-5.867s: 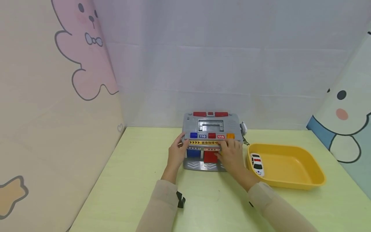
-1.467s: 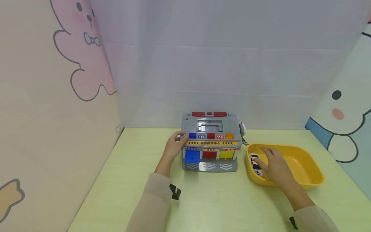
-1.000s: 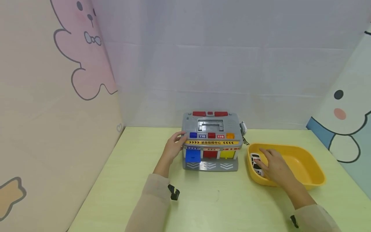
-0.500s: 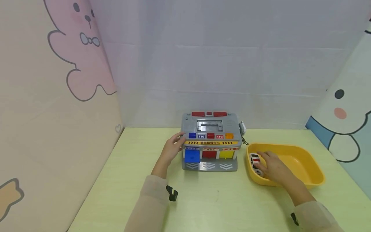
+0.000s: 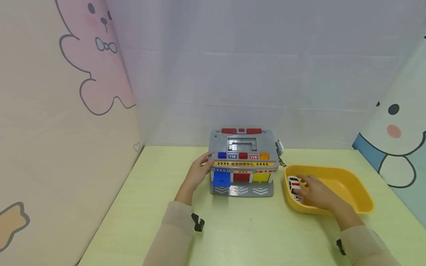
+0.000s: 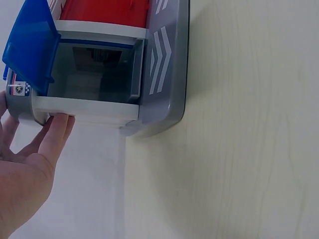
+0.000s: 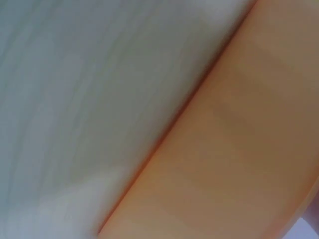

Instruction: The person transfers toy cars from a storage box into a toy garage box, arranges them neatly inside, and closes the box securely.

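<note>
A grey toy rescue station (image 5: 242, 162) stands at the back of the table, its blue door (image 5: 221, 179) raised over an open bay (image 6: 92, 72); its red door (image 5: 241, 177) and yellow door (image 5: 261, 177) are down. My left hand (image 5: 197, 171) rests on the station's left end, fingertips against the side wall below the roof edge. A white toy police car (image 5: 294, 181) with black windows and a red roof bar lies along the left wall of the yellow tray (image 5: 357, 184). Over it is my right hand (image 5: 317, 194), thumb and fingertips at the car; I cannot tell whether they pinch it.
A small white handset (image 5: 279, 147) on a dark coiled cord hangs at the station's right side. Cloth walls (image 5: 213, 81) enclose the pale table (image 5: 239, 236) on its back and sides. The tray's outer wall (image 7: 214, 149) fills much of the right wrist view.
Since the oldest frame the blue door has swung up, and my right hand has left the station for the car in the tray. Its fingers have since lowered; my left hand stays at the station.
</note>
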The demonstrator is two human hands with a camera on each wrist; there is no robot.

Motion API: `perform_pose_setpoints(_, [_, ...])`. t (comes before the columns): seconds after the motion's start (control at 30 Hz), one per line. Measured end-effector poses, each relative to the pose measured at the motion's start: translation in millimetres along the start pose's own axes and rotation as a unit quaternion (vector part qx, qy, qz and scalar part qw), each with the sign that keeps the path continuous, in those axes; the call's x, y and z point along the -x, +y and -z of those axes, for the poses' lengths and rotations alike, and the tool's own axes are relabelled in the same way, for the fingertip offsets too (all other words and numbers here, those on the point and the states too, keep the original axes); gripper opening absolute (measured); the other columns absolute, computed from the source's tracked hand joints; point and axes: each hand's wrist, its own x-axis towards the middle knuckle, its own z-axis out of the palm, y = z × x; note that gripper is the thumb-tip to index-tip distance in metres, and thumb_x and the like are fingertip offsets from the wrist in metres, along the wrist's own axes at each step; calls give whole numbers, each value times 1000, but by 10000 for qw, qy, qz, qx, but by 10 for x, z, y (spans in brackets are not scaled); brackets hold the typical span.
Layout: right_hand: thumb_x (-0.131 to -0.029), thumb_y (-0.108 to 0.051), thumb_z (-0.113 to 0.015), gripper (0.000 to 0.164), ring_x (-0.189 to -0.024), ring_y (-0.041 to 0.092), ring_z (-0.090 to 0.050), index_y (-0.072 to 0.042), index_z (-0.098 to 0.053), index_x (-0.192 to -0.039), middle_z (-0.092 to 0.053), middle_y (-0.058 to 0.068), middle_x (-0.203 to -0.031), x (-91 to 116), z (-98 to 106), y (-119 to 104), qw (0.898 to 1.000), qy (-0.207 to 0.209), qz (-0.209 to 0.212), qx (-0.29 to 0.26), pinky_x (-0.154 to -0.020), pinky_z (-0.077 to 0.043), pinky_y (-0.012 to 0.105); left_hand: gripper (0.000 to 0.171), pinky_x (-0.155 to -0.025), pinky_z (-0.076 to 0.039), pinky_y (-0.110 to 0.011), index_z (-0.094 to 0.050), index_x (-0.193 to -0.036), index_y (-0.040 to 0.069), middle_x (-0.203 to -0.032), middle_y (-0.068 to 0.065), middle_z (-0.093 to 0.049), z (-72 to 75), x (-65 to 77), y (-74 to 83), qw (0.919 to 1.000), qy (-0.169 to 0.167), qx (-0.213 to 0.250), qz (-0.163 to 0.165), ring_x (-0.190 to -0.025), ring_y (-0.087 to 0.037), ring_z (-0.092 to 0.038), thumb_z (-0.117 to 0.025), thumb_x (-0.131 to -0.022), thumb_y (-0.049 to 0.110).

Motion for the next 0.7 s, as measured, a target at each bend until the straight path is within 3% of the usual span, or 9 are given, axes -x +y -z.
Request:
perform_pose_setpoints(0.2, [-89, -38, -71, 78, -99, 36, -55, 7, -36, -142, -48, 28, -121, -37, 6, 56, 9984, -271, -53, -502, -85, -49, 53, 42, -91, -51, -37, -53, -141, 23, -139, -16, -50, -27, 6, 7, 9998, 127, -143, -61, -118, -32, -56, -57, -100, 32])
perform_pose_setpoints(0.4, [-87, -31, -74, 80, -98, 38, -55, 12, -33, -140, -48, 32, -120, -65, 3, 120, 9946, -417, -191, -930, -86, -47, 53, 41, -90, -51, -36, -54, -140, 22, -138, -16, -52, -37, 16, 24, 9996, 208, -191, -81, -117, -32, -57, -58, -100, 29])
perform_pose_setpoints(0.7, [-87, -21, -74, 85, -100, 39, -51, 9, -21, -146, -51, 34, -117, -83, 27, 108, 9799, -739, -494, -1787, -87, -44, 47, 41, -90, -52, -37, -54, -140, 21, -138, -17, -51, -31, 34, 33, 9994, 251, -231, -105, -117, -32, -57, -58, -100, 30])
